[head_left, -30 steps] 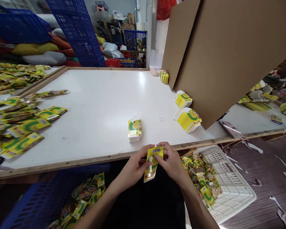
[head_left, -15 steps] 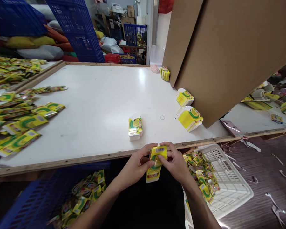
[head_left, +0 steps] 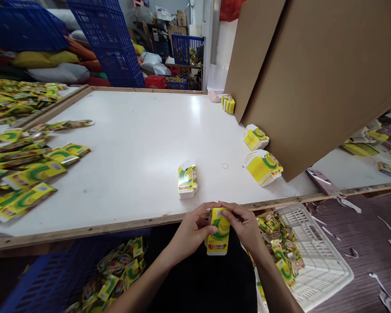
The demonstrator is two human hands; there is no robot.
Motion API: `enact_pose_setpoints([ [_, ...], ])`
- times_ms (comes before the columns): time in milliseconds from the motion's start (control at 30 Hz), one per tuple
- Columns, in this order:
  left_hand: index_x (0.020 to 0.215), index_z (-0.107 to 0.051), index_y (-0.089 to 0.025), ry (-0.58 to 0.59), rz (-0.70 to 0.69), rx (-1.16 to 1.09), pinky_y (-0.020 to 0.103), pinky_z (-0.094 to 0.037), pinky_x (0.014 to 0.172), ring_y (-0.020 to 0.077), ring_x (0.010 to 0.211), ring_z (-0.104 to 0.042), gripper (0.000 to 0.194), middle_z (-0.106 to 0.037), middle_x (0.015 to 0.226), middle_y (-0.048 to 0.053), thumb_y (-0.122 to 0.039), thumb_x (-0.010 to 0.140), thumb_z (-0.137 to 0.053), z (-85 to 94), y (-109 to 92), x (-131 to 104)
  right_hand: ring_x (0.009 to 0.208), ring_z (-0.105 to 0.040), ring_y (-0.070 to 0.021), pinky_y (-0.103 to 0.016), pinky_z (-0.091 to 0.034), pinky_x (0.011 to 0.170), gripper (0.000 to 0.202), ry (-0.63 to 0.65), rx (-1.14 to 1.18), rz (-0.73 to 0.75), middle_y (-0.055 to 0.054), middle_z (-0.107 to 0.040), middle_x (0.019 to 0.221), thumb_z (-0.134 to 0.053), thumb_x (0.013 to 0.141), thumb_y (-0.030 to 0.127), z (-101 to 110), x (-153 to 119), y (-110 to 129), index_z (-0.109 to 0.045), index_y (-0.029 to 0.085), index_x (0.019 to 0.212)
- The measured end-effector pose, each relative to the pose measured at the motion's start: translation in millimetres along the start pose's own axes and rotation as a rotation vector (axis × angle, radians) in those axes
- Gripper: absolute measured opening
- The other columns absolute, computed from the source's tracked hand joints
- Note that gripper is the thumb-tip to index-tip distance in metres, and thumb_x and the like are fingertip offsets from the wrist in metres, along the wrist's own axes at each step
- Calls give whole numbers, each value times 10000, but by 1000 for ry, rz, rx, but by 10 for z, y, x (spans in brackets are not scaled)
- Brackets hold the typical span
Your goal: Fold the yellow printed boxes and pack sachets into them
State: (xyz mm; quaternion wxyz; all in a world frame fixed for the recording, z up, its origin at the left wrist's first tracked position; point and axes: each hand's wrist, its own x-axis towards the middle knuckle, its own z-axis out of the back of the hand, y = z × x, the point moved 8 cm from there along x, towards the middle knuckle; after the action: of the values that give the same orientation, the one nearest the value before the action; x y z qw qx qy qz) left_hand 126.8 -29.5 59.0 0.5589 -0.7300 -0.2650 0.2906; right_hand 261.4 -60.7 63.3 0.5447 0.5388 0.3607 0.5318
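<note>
A yellow and green printed box (head_left: 219, 239) is between my hands, just below the table's front edge. My left hand (head_left: 197, 226) grips its left side, the thumb lying across the front. Around its upper right side is my right hand (head_left: 243, 221), with the thumb on the front near the barcode and the fingertips of both hands close together at the top. Beyond my hands, on the white table (head_left: 143, 143), stands a small stack of flat yellow cartons (head_left: 186, 180). More carton stacks (head_left: 263, 167) lie at the right beside a brown cardboard sheet (head_left: 306, 78).
Yellow packets (head_left: 35, 174) are spread at the table's left. Below the edge, a blue crate (head_left: 42, 278) and a white basket (head_left: 332, 269) hold similar packets. A phone (head_left: 324, 182) lies at the right edge. Blue crates (head_left: 107, 43) are stacked behind the table.
The box has turned more upright in my hands, and my right thumb has moved up towards its top. The view has shifted slightly, so the table appears a little lower.
</note>
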Motion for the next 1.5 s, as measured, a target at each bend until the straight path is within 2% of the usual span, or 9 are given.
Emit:
enact_pose_setpoints([
  [267, 1048, -703, -204, -97, -268, 439, 354, -532, 861, 227, 954, -677, 258, -737, 1025, 89, -271, 931, -484, -41, -174, 116, 916, -673, -259, -402, -521, 819, 183, 20, -118, -93, -61, -755, 939, -663, 830, 340, 305, -71, -15, -783, 284, 957],
  [467, 1301, -546, -188, -435, -287, 1047, 485, -365, 1086, 310, 1348, -412, 505, -499, 1435, 126, -278, 812, -635, 901, -321, 276, 986, -629, -340, -509, -440, 907, 261, -9, -583, -233, -93, -732, 995, -699, 754, 438, 988, -195, -320, -776, 284, 949],
  [633, 875, -738, -229, -392, -241, 1087, 379, -541, 812, 277, 925, -701, 165, -739, 1081, 79, -258, 859, -576, 1278, -267, 356, 865, -653, -294, -405, -502, 766, 354, 121, -364, -316, -89, -744, 926, -632, 814, 513, 523, -111, -467, -757, 232, 990],
  [800, 1023, -718, -211, -403, -399, 1071, 416, -484, 986, 262, 1106, -648, 287, -721, 1134, 107, -195, 930, -447, 937, -298, 171, 607, -604, -195, -317, -494, 618, 475, -6, -42, -311, -50, -701, 710, -541, 863, 583, 22, 106, -402, -746, 172, 983],
  [967, 1209, -639, -216, 55, -719, 914, 417, -451, 1079, 223, 1212, -587, 341, -670, 1250, 86, -117, 914, -500, 94, -99, -92, 766, -672, -240, -343, -536, 708, 399, -125, 277, -337, -49, -721, 793, -675, 793, 525, -117, 117, -470, -707, 175, 981],
  [1067, 1306, -564, -235, -87, -672, 625, 439, -433, 1087, 250, 1285, -517, 421, -569, 1377, 109, -156, 893, -566, 141, -65, -60, 865, -683, -253, -364, -539, 784, 359, -153, 355, -342, -75, -742, 961, -711, 785, 462, -67, 48, -484, -681, 183, 1009],
  [1167, 1379, -484, -232, -200, -419, 131, 475, -421, 1075, 293, 1297, -497, 501, -519, 1421, 136, -312, 895, -586, 343, 21, 126, 812, -705, -247, -358, -555, 745, 395, -127, 388, -354, -85, -761, 903, -723, 783, 442, -107, -8, -444, -633, 179, 1063],
  [1300, 1280, -595, -203, 61, -117, -316, 468, -463, 1008, 334, 1213, -560, 551, -602, 1330, 140, -512, 824, -624, 180, 72, 296, 777, -720, -239, -338, -565, 694, 345, -117, 429, -329, -81, -773, 853, -711, 802, 427, -260, -11, -372, -602, 196, 1034],
  [1500, 1222, -644, -219, 141, -107, -417, 432, -414, 1031, 328, 1221, -538, 544, -587, 1346, 126, -489, 755, -714, 148, 51, 239, 1024, -676, -267, -384, -539, 885, 278, -221, 249, -244, -98, -744, 1084, -677, 818, 414, -208, 16, -327, -732, 205, 993],
])
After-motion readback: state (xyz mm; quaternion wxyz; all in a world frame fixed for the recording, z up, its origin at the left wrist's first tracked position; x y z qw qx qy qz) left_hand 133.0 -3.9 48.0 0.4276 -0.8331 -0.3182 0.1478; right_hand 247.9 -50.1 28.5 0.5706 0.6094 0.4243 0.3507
